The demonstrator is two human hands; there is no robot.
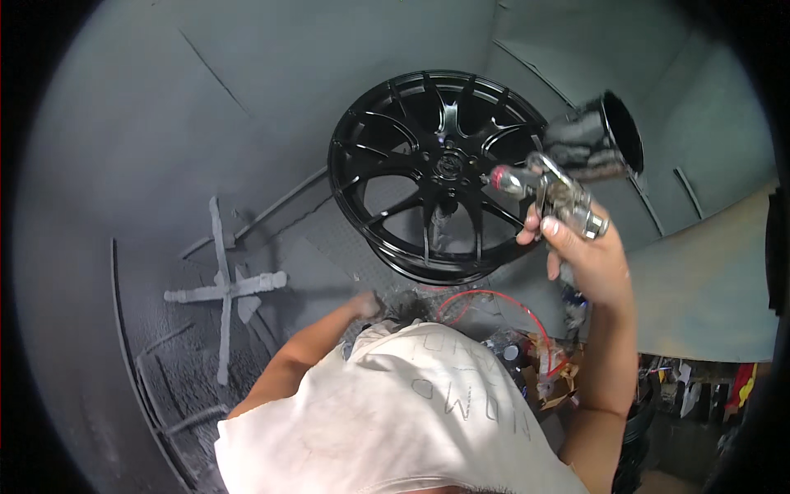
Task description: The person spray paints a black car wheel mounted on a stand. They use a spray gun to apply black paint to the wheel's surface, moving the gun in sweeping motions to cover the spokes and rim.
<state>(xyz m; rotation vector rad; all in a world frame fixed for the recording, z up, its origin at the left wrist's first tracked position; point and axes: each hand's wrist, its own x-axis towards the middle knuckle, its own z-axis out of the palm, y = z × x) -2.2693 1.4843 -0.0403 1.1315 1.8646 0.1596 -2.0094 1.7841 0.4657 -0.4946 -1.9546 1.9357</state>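
A glossy black multi-spoke wheel rim (448, 167) stands in front of me, its face tilted up toward me. My right hand (580, 243) is wrapped around a metal spray gun (559, 193), held over the rim's right side. The gun's red-ringed nozzle end points left toward the hub, and no contact with the rim can be made out. A large paint-smeared dark cup (588, 140) sits at the gun's far side. My left hand (368, 305) is low by my waist, near the shirt's edge; its fingers are too indistinct to read.
Grey, overspray-coated sheets (123, 148) surround the work area. A grey-coated cross-shaped stand (226, 288) is at the left. The red hose (514, 301) curves below the rim, near bottles and boxes (555, 391). Cluttered items (699, 387) lie at the lower right.
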